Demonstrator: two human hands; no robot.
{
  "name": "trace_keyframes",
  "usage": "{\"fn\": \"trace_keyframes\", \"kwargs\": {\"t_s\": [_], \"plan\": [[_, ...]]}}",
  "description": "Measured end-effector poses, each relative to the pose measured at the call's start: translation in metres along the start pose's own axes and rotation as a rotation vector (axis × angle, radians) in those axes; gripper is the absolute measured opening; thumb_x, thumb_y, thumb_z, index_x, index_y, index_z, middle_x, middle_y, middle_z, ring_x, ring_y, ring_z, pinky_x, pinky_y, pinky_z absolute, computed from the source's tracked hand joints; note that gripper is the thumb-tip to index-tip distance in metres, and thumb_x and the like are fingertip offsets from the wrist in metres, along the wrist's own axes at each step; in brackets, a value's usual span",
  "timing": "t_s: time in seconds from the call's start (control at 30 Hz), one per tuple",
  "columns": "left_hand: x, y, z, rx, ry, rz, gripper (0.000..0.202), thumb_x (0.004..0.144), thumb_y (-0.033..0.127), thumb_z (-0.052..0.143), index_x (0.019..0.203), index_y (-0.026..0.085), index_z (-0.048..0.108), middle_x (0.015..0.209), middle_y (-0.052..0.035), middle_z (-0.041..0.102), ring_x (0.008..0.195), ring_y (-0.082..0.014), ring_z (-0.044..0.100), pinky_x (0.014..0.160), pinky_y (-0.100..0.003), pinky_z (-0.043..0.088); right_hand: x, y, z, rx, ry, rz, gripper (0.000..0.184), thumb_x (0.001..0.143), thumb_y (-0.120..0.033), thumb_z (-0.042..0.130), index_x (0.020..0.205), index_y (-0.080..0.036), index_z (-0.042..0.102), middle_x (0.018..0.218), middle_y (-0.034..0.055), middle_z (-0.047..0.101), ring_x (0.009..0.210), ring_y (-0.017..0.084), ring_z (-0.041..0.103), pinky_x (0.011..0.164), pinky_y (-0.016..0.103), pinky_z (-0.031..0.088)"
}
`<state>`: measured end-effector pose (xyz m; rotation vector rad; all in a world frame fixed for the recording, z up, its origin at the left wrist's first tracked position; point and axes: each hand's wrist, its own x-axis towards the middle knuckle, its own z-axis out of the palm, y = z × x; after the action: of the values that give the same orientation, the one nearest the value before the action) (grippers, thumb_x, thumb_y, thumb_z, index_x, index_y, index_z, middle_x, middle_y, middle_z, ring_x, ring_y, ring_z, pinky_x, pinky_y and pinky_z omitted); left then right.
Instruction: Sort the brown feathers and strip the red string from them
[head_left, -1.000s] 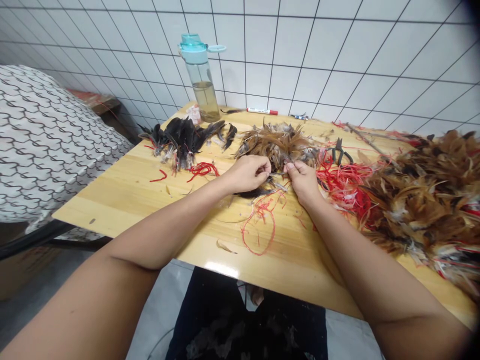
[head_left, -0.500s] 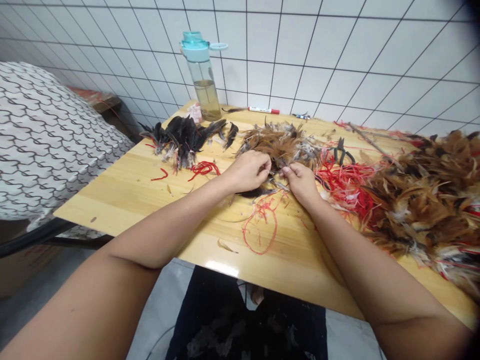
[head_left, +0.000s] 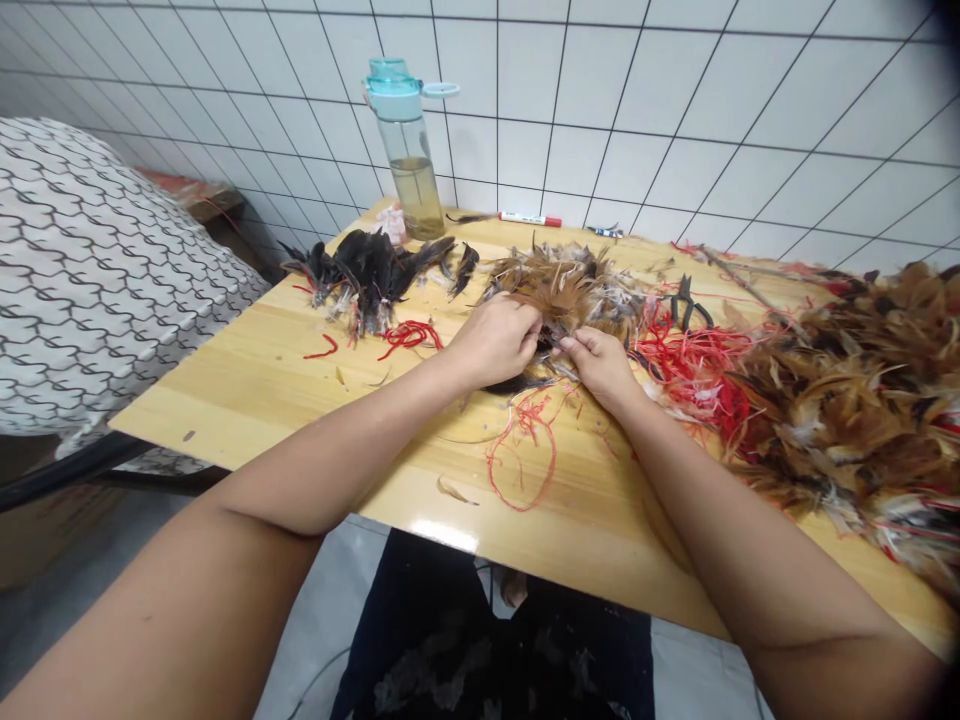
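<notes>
At the front edge of a pile of brown feathers (head_left: 559, 285), my two hands work close together. My left hand (head_left: 499, 340) is closed with curled fingers; what lies in them is hidden from me. My right hand (head_left: 598, 365) pinches the base of a feather between thumb and fingers, its tip toward the left hand. Below them, dark feathers (head_left: 517, 384) lie flat on the wooden table (head_left: 300, 420). A loose loop of red string (head_left: 553, 455) rests nearer to me.
Black feathers (head_left: 367, 270) and red cord pieces (head_left: 409, 338) lie left. A water bottle (head_left: 412, 160) stands behind. Tangled red string (head_left: 697, 370), pliers (head_left: 686, 303) and a large brown feather heap (head_left: 847, 400) are on the right. A red-capped marker (head_left: 529, 220) lies by the tiled wall.
My right hand has shifted slightly left, toward my left hand, which stays almost in place. The whole view has moved a little; the things on the table lie as before.
</notes>
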<state>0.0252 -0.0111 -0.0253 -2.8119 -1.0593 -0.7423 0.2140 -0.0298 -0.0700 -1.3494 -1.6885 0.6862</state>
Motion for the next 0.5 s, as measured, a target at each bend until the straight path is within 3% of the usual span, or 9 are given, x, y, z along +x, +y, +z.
{"fn": "trace_keyframes", "kwargs": {"t_s": [0.23,0.5], "plan": [[-0.0009,0.0007,-0.0014,0.038,0.035,0.031,0.019,0.085,0.014,0.043,0.083,0.014,0.061,0.082,-0.0103,0.064,0.081,-0.0225,0.057,0.084,-0.038,0.044,-0.0018,0.0033,0.0023,0.154,-0.003,0.097,0.035,0.076,-0.051,0.056,0.067,-0.019,0.067,0.064,0.0020,0.057,0.062,0.014,0.044,0.056,0.026,0.032],[-0.0026,0.0044,0.0011,0.048,0.081,0.022,0.022,0.089,0.018,0.041,0.085,0.013,0.062,0.087,-0.0129,0.063,0.089,-0.0245,0.055,0.084,-0.038,0.044,-0.0019,-0.0028,-0.0010,0.058,-0.094,0.002,0.025,0.078,-0.037,0.056,0.064,-0.019,0.063,0.066,0.0019,0.059,0.066,0.015,0.049,0.066,0.028,0.038]]}}
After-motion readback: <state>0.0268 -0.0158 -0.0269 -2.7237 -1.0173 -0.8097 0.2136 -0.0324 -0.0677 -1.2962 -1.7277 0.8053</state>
